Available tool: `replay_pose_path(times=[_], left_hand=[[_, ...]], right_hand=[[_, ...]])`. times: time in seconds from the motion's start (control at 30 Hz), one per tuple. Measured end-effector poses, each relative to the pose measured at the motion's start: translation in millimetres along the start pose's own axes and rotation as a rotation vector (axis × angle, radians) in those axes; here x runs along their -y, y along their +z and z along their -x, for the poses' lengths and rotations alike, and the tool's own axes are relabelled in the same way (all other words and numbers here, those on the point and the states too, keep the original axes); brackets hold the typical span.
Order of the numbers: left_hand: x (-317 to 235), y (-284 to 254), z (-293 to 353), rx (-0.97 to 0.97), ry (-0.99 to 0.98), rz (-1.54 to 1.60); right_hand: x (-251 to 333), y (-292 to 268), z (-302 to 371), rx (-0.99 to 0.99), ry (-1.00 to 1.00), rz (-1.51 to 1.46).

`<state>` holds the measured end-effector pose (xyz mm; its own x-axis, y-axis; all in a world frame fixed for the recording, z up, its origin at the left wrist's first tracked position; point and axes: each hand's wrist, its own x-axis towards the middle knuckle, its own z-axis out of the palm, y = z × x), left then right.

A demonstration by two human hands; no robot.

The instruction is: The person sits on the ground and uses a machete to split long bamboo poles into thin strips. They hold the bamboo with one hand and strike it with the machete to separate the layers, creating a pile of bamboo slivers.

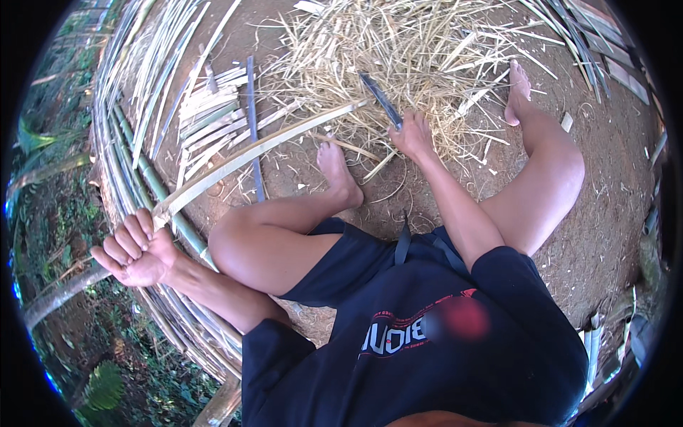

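Note:
A long, pale bamboo strip (260, 148) runs slantwise from my left hand up to the pile of shavings. My left hand (139, 250), out at the left with its fingers curled, holds the strip's near end by the thumb and forefinger. In my right hand (414, 135) is a knife, gripped by a handle that the fingers hide. The knife's dark blade (379, 97) points up and left, its edge a little apart from the strip's far end. Loose, curly bamboo shavings (398, 43) heap up beyond and around the knife.
Short split bamboo pieces (210, 117) lie in a stack beyond my left knee, beside a dark flat bar (253, 128). Long bamboo poles (149, 174) and thin strips (153, 78) line the left side. More slats (605, 46) lie far right. My bare feet rest on the dirt ground.

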<state>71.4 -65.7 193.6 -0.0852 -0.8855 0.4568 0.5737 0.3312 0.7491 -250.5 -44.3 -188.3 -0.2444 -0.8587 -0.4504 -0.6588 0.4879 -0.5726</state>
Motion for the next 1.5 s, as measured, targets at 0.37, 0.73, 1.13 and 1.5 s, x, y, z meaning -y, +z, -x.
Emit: replay_pose_path(times=[0.37,0.73,1.13,1.5], left_hand=[[-44,48,-103,0.583,-0.335,0.216],[104,66,-40,0.588,-0.177,-1.416],[150,100,59,1.303,0.181,-1.403],[56,107,-85,-0.036,0.334,-0.938]], right_hand=[[80,-24,64,0.062,-0.782,-0.215],[86,-72,67,0.220,-0.408,-0.901],[91,-67,53,0.424,-0.057,-1.538],[-42,12,-8,0.039,0.133,-0.310]])
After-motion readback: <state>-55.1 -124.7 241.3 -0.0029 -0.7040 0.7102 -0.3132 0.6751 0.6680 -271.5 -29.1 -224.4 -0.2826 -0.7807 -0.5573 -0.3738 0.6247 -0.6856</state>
